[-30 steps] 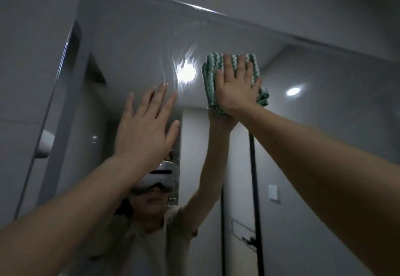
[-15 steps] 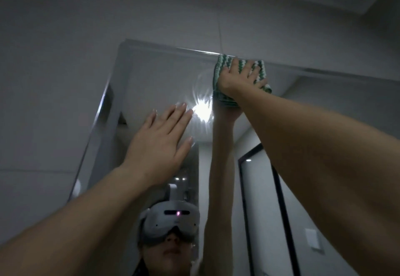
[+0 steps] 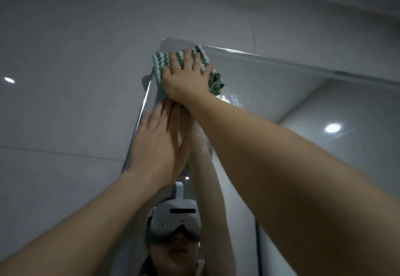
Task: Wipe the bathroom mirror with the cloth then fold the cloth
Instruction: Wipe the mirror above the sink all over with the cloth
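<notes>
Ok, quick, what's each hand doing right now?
Left hand: open, fingers straight, flat against the mirror, holding nothing.
Right hand: open, fingers straight, pressing the cloth to the mirror's top left corner.

We cannot see the middle of the cloth point(image 3: 200, 56), covered by our right hand point(image 3: 186, 78). The mirror point(image 3: 303, 102) runs off the right and bottom edges; below the cloth, our forearms hide its glass.
</notes>
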{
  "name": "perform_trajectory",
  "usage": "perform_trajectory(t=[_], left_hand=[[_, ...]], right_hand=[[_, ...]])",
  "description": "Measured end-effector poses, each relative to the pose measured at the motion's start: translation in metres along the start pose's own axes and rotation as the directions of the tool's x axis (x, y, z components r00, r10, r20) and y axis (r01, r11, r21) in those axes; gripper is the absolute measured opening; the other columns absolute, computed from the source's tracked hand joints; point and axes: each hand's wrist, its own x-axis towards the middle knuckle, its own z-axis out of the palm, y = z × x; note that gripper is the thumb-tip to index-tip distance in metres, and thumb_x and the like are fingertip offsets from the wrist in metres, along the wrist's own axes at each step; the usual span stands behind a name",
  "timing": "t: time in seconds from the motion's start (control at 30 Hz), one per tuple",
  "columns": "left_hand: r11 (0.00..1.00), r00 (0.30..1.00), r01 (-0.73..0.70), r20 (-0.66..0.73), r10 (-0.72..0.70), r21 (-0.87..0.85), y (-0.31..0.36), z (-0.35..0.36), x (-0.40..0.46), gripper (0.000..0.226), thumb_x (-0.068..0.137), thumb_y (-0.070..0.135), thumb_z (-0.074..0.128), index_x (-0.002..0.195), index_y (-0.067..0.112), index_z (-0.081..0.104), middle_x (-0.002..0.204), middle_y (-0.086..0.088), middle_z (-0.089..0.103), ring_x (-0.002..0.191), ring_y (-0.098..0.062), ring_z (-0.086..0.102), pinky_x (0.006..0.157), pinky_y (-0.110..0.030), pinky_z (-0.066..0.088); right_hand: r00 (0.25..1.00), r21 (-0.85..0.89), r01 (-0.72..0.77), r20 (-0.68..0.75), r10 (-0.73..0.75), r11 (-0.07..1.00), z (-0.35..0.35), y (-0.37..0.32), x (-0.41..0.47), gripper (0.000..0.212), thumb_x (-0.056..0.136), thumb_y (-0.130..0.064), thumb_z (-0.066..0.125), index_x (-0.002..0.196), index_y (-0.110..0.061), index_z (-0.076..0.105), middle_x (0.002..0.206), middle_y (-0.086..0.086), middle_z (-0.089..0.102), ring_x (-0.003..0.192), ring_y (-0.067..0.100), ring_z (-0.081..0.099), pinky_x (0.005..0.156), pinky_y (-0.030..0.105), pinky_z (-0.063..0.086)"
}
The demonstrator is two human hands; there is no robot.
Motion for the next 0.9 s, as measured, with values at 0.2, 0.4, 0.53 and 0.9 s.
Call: perform_trajectory(t=[0.2,0.4,0.53,0.9], left_hand=[[0.999,0.999,0.045,0.010,-0.046,0.011,-0.006,0.000,-0.005,0.077,0.085,0.053,-0.006,0.150,0.012,0.000,0.158,-0.004,-0.004,0.145,-0.015,-0.004,0.116,-0.032,-0.006],[0.999,0.999,0.019,-0.027,-0.020,-0.035,-0.007,0.006,-0.009,0.075,0.089,0.051,0.005,0.149,0.008,0.018,0.156,-0.007,0.015,0.144,-0.019,0.013,0.117,-0.035,0.004],[0.998,1.000,0.025,-0.009,-0.026,-0.057,-0.004,0.001,-0.010,0.078,0.084,0.051,-0.009,0.149,0.010,0.001,0.158,-0.006,0.000,0.145,-0.017,-0.001,0.116,-0.034,-0.005],[0.945,0.995,-0.015,-0.098,-0.018,-0.325,-0.007,-0.003,-0.014,0.092,0.080,0.056,0.000,0.139,-0.002,0.040,0.150,-0.013,0.028,0.142,-0.024,0.017,0.115,-0.034,-0.001]], right_hand=[[0.999,-0.024,0.051,-0.004,-0.051,0.998,-0.010,0.028,0.005,0.053,0.100,-0.046,0.015,0.150,-0.034,0.006,0.159,0.002,-0.007,0.146,0.022,-0.008,0.112,0.053,-0.011],[0.982,-0.052,-0.180,-0.057,0.178,0.982,-0.023,0.081,0.010,0.055,0.098,-0.048,0.015,0.150,-0.034,0.006,0.159,0.001,-0.008,0.146,0.021,-0.008,0.113,0.050,-0.009],[0.952,-0.053,-0.303,-0.059,0.300,0.951,-0.025,0.089,0.009,0.054,0.099,-0.047,0.013,0.150,-0.033,0.001,0.159,0.002,-0.012,0.146,0.023,-0.011,0.114,0.053,-0.010],[0.989,-0.106,-0.145,-0.026,0.143,0.984,0.007,-0.054,0.041,0.061,0.099,-0.048,0.022,0.151,-0.026,0.000,0.156,0.014,-0.016,0.143,0.034,-0.015,0.108,0.062,-0.012]])
